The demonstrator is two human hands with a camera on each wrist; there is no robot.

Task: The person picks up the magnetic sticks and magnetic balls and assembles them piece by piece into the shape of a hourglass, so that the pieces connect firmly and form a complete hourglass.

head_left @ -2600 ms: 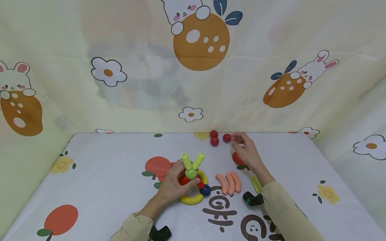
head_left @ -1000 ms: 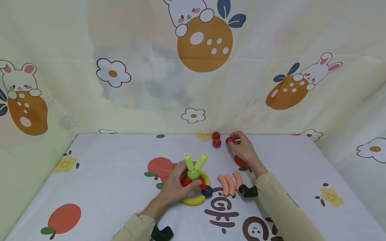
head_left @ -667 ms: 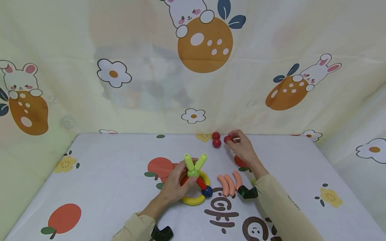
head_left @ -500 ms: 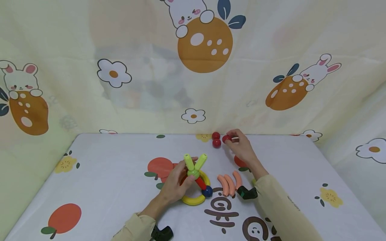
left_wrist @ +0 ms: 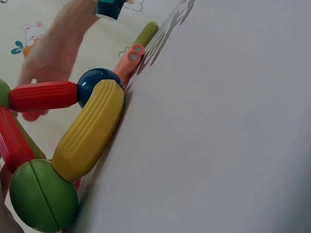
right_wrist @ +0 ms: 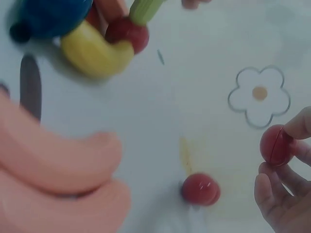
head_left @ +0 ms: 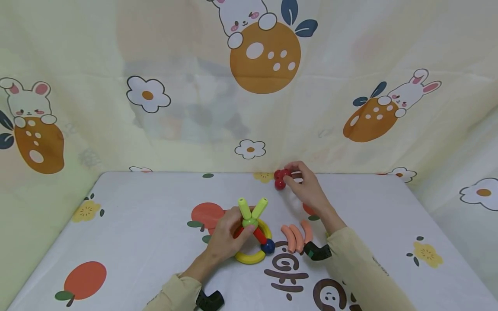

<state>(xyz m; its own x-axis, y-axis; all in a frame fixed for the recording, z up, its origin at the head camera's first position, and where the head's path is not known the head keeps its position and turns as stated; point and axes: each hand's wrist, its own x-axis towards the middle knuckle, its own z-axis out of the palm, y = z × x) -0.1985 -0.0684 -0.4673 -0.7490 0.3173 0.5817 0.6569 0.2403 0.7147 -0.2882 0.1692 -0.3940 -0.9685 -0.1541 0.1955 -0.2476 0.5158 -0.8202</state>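
Note:
The left hand holds an assembled toy of magnetic-looking rods and balls: two light green rods rise from a green ball, red rods slope down, and a blue ball joins yellow curved pieces. In the left wrist view a larger green ball meets a yellow piece. At the table's back edge the right hand pinches a red ball between thumb and fingers, beside two other red balls. Whether it touches them is unclear.
Several pink curved pieces lie right of the toy, near the black wrist device under the right sleeve. A green rod lies beyond them. Another black device is at the left wrist. A patterned cloth hangs behind the table.
The right hand has closed on a red ball and moved it left, up to the other two. The left hand stays at the toy, its thumb shifting slightly.

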